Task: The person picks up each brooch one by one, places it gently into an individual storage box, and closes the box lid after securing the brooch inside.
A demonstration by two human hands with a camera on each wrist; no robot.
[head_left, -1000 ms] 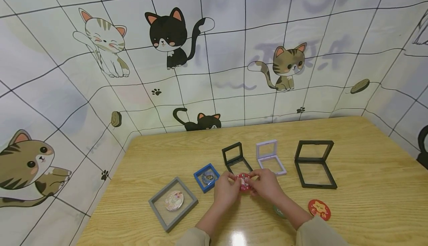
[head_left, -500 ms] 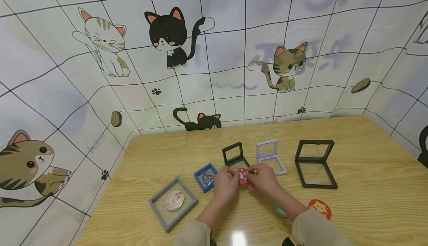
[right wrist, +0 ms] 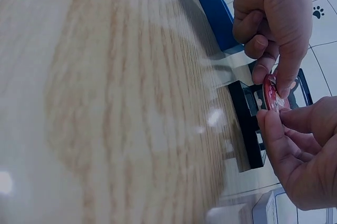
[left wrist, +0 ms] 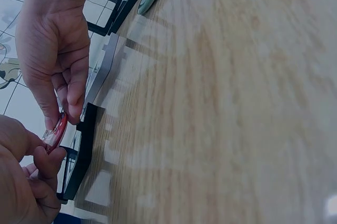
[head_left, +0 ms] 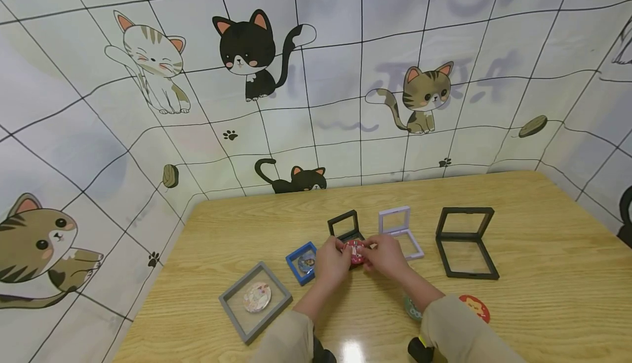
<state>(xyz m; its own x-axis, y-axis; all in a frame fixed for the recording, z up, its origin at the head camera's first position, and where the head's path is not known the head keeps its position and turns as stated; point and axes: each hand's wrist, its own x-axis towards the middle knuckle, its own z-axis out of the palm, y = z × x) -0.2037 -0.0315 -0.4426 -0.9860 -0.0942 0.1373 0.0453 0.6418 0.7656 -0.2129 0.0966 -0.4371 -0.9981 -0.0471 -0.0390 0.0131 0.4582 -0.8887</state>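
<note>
A red round badge [head_left: 355,251] with a printed picture is pinched at its edges between my two hands. My left hand [head_left: 332,262] grips its left side, and my right hand [head_left: 388,257] grips the right side with thumb and fingers. Both wrist views show the badge [left wrist: 56,132] tilted, its rim toward the table. Right behind and below it stands a small black display frame [head_left: 342,216], hinged open with its lid raised. The badge overlaps the frame's lower half in the head view, and the fingers hide part of that half.
Left of the hands lie a blue frame [head_left: 294,271] and a grey frame [head_left: 232,321], each with a badge inside. A lavender frame [head_left: 394,209] and a larger black frame [head_left: 466,237] stand open at right. A green badge [head_left: 412,308] and a red-yellow badge [head_left: 477,308] lie near my right forearm.
Both hands have moved forward with the red badge, from in front of the small black frame to over its lower half. The other frames and badges have stayed put.
</note>
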